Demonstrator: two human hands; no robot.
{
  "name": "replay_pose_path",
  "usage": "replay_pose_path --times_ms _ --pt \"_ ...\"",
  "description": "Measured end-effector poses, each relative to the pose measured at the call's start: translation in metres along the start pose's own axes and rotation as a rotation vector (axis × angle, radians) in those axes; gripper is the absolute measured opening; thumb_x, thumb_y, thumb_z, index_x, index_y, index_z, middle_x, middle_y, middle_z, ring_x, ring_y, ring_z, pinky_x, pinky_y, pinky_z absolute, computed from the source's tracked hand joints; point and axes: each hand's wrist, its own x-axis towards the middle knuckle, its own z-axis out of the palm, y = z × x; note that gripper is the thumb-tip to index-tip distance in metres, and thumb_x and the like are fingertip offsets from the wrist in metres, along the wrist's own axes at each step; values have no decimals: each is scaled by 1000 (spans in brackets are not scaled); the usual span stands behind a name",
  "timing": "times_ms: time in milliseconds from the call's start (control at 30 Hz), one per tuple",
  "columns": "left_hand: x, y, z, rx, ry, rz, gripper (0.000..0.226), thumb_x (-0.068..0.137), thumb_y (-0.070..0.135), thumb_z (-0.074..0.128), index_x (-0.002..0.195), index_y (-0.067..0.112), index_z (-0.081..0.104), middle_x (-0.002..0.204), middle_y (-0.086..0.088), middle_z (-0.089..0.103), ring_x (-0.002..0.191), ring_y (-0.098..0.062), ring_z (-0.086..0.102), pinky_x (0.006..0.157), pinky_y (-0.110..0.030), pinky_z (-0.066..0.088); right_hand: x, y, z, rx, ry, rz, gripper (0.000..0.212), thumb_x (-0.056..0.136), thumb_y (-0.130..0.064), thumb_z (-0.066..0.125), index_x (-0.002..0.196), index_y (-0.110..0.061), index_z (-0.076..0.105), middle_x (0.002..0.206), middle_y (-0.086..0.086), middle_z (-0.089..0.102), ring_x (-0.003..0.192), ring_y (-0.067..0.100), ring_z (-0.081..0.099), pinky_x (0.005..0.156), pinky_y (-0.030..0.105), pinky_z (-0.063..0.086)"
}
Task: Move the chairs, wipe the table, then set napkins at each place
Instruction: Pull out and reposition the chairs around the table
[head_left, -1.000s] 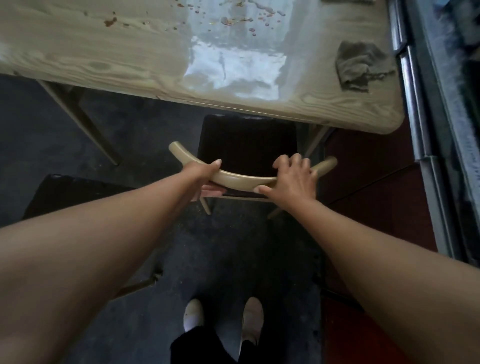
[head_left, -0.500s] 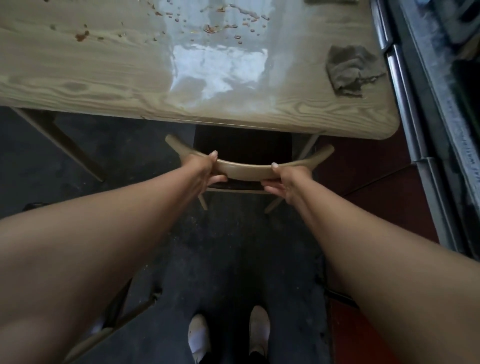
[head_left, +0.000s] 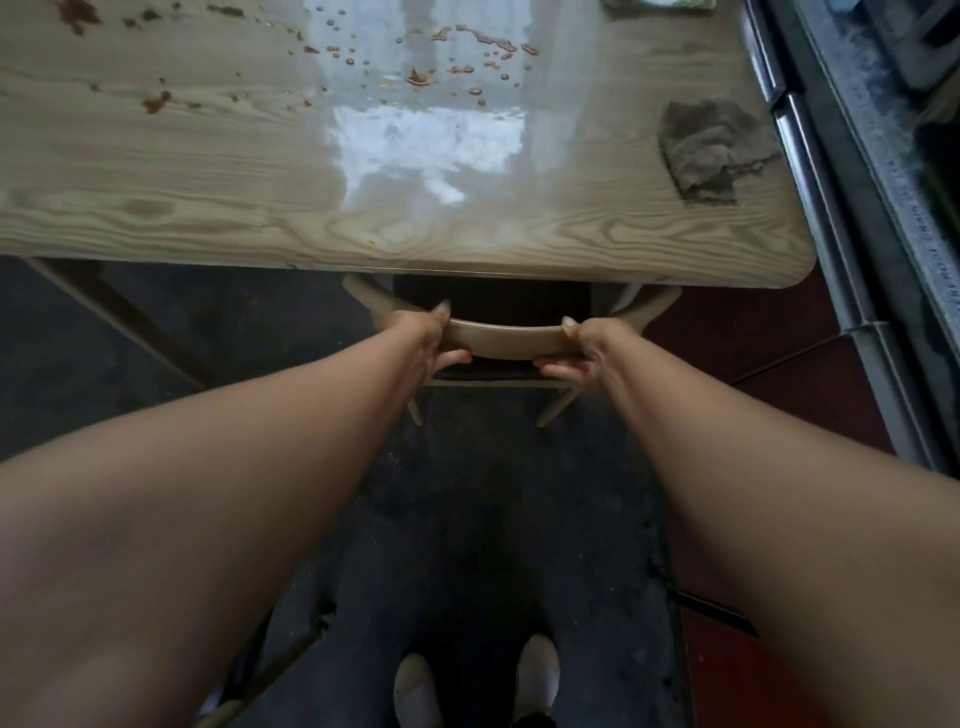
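A chair with a curved tan backrest (head_left: 506, 340) and a dark seat sits mostly tucked under the near edge of the wooden table (head_left: 208, 208). My left hand (head_left: 431, 338) grips the left part of the backrest, and my right hand (head_left: 582, 345) grips the right part. Reddish-brown crumbs and drips (head_left: 457, 52) are scattered over the far part of the tabletop. A crumpled grey-brown cloth (head_left: 706, 148) lies on the table near its right edge.
A metal window frame (head_left: 841, 249) runs along the right side. Part of a second chair (head_left: 260, 670) shows at the lower left behind my arm. My two white shoes (head_left: 535, 675) stand on the dark floor. Something flat (head_left: 660, 4) lies at the table's far edge.
The chair has gone further under the table: more of the seat is hidden. My right hand shifted from over the top of the backrest to a grip from the side.
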Motion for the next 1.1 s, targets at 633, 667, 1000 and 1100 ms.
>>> replay_pose_path --times_ms 633,667,1000,1100 --pt "-79 -4 -134 602 44 227 33 96 28 57 118 3 58 109 -15 66 81 -23 67 74 -34 54 -113 47 68 -358 -179 -2 44 96 -31 59 129 -5 50 126 12 60 101 24 66 77 34 54" --pt "-91 -3 -153 590 69 228 33 97 28 56 118 3 58 109 -15 66 77 -21 66 70 -31 53 -125 53 80 -399 -199 -1 42 95 -31 59 128 -6 52 124 11 62 100 23 66 78 34 53" --pt "-159 -24 -317 532 170 191 31 99 26 52 119 4 57 114 -17 66 68 -17 63 68 -30 48 -225 127 166 -621 -369 29 38 98 -34 53 129 -12 54 122 7 65 105 19 65 81 32 51" --pt "-166 -41 -377 551 212 158 21 98 25 53 110 8 57 110 -16 66 66 -18 62 62 -28 46 -252 162 200 -652 -392 38 36 99 -35 51 128 -15 55 118 4 67 100 16 66 74 30 52"
